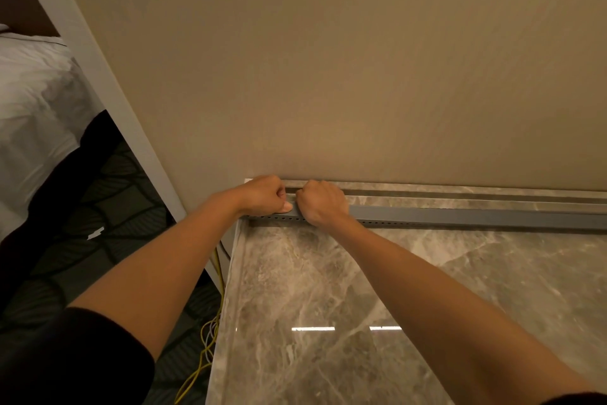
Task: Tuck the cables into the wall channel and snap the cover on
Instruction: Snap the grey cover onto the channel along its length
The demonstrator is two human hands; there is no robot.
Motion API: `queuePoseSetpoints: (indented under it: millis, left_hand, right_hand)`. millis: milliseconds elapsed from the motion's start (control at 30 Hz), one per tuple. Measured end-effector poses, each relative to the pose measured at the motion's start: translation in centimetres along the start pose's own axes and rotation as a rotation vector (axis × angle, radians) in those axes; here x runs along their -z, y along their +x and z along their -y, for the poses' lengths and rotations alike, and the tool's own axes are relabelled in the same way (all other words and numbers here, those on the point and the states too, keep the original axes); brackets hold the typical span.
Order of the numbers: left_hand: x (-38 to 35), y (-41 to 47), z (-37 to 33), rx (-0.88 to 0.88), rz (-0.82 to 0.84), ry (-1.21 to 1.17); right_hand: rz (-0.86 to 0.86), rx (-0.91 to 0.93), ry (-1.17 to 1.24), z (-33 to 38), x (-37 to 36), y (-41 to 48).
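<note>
Channel [460,218], grey with a row of holes on its lower edge, lies along the wall [328,76] at the back of the counter [328,289]. Left hand [262,196] grips the channel's left end, fingers curled, thumb flat on it. Right hand [323,204] sits just beside, fist curled over the channel. Yellow cables [219,276] hang off the counter edge, below the channel's left end.

Beige wall [328,60], marble top [328,289], perhaps a bed [29,92]
</note>
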State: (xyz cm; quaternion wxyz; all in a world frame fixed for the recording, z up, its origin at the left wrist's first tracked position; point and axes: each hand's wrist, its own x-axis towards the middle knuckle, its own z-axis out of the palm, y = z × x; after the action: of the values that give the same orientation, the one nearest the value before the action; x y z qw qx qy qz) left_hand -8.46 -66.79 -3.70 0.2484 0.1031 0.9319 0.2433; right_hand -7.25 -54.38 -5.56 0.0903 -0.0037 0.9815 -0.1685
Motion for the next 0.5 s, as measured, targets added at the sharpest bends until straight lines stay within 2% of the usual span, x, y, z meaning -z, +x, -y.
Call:
queuePoseSetpoints:
  millis: [133,267,500]
  left_hand:
    - [-0.2,-0.2,0.0,-0.004,-0.021,0.009]
    - [-0.5,-0.4,0.2,-0.010,-0.137,0.016]
    - [-0.2,-0.7,0.8,0.104,-0.212,0.315]
  right_hand:
    - [0.001,-0.001,-0.001,-0.1,0.0,-0.1]
    - [0.000,0.005,0.004,-0.1,0.0,-0.1]
    - [-0.008,0.007,0.029,-0.1,0.0,-0.1]
